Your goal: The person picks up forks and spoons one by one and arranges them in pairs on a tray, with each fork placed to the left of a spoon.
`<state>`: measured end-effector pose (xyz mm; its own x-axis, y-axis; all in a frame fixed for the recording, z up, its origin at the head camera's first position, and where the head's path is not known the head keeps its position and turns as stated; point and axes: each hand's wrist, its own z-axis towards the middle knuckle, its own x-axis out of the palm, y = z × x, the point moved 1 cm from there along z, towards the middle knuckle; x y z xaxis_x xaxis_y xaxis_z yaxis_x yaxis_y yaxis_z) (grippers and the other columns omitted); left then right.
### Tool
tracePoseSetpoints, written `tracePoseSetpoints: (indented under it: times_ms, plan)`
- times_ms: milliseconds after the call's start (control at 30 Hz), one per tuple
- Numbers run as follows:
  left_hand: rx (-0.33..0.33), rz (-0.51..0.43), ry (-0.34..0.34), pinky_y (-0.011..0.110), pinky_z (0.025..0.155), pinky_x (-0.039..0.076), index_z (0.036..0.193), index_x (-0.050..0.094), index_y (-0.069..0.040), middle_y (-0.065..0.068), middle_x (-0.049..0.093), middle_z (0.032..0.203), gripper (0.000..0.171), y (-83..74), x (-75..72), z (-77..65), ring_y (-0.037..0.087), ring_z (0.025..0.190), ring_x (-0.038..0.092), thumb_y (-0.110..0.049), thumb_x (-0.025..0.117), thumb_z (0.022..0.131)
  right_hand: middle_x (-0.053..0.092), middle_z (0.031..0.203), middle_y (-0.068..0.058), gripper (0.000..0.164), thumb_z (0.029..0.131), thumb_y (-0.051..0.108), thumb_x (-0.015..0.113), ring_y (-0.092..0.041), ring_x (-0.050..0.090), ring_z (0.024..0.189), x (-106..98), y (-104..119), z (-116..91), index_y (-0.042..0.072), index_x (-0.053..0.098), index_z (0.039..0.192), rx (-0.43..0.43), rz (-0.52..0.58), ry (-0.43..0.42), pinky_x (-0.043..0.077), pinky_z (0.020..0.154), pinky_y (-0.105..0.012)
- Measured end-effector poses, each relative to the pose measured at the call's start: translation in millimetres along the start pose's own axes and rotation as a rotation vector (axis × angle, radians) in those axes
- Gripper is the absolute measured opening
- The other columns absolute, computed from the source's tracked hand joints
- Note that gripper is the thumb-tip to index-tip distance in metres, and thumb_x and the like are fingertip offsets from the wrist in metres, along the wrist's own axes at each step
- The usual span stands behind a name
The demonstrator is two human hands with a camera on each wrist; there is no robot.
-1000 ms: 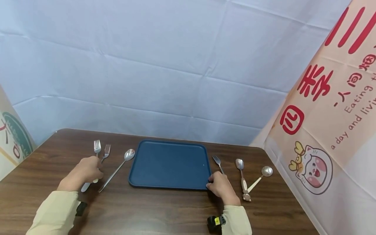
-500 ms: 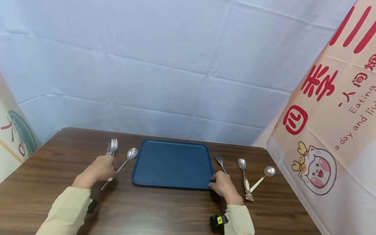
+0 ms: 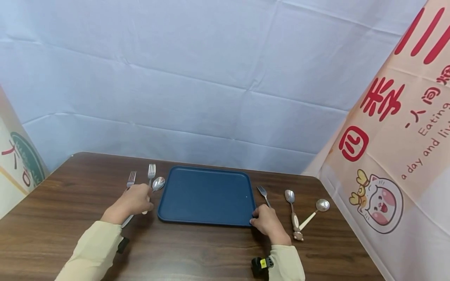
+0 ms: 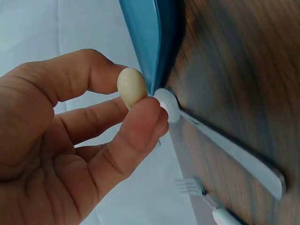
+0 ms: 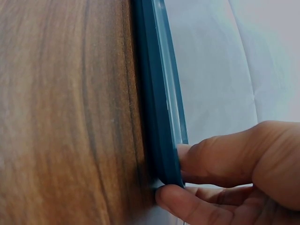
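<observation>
My left hand (image 3: 135, 201) pinches a fork (image 3: 152, 170) by its cream handle, whose rounded end shows between thumb and fingers in the left wrist view. Its tines point toward the back, just left of the tray. Below that hand lies a long metal spoon (image 4: 234, 152), its middle hidden in the head view. A second fork (image 3: 131, 178), white-handled, lies to the left. My right hand (image 3: 268, 223) pinches the near right corner of the blue tray (image 3: 207, 197), thumb on the rim (image 5: 171, 108) and a finger beneath. Nothing but a tiny pale speck is on the tray.
Right of the tray lie a small fork (image 3: 262, 191), partly behind my right hand, a spoon (image 3: 294, 218) with a brown bear-shaped handle end, and a round-bowled spoon (image 3: 322, 205) with a cream handle. White cloth (image 3: 197, 97) hangs behind the wooden table (image 3: 183, 249).
My left hand has carried the cream-handled fork rightward, past the other fork and over the long spoon toward the tray. The right hand keeps its hold on the tray corner. The view shifted slightly.
</observation>
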<state>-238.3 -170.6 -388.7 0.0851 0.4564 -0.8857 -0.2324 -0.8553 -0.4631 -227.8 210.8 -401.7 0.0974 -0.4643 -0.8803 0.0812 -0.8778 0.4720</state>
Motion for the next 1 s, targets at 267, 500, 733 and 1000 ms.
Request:
tracePoseSetpoints:
  times_ms: [267, 500, 733, 1000]
  plan:
    - [-0.002, -0.026, -0.006, 0.035, 0.054, 0.044, 0.083, 0.065, 0.004, 0.003, 0.055, 0.067, 0.02, -9.5, 6.4, 6.7, 0.018, 0.058, 0.049, -0.001, 0.064, 0.064, 0.063, 0.101, -0.024, 0.021, 0.08, 0.002, 0.068, -0.043, 0.053, 0.104, -0.1, 0.2, -0.5, -0.009, 0.067, 0.098, -0.002, -0.007, 0.005, 0.048, 0.077, -0.046]
    - [-0.024, -0.042, -0.016, 0.034, 0.053, 0.045, 0.098, 0.062, 0.01, 0.01, 0.059, 0.079, 0.033, -17.1, 13.1, 12.2, 0.018, 0.06, 0.051, -0.001, 0.066, 0.067, 0.063, 0.104, -0.023, 0.022, 0.082, 0.002, 0.066, -0.04, 0.055, 0.102, 1.6, -3.2, -0.7, -0.008, 0.067, 0.101, 0.005, -0.01, 0.012, 0.049, 0.076, -0.046]
    - [-0.013, -0.052, -0.009, 0.031, 0.053, 0.046, 0.099, 0.063, 0.01, 0.015, 0.062, 0.086, 0.034, -26.0, 20.2, 17.2, 0.017, 0.059, 0.051, 0.002, 0.064, 0.067, 0.062, 0.104, -0.024, 0.022, 0.083, 0.002, 0.066, -0.039, 0.057, 0.099, 2.2, -5.5, -2.0, -0.009, 0.066, 0.102, -0.007, 0.011, 0.0, 0.05, 0.073, -0.044]
    - [0.03, -0.043, 0.015, 0.033, 0.056, 0.046, 0.099, 0.063, 0.011, 0.012, 0.06, 0.08, 0.033, -31.2, 26.3, 20.7, 0.016, 0.055, 0.049, 0.003, 0.065, 0.068, 0.062, 0.103, -0.023, 0.021, 0.083, 0.003, 0.066, -0.039, 0.057, 0.099, 3.7, -6.8, -3.4, -0.008, 0.067, 0.1, -0.019, 0.019, -0.01, 0.05, 0.073, -0.043]
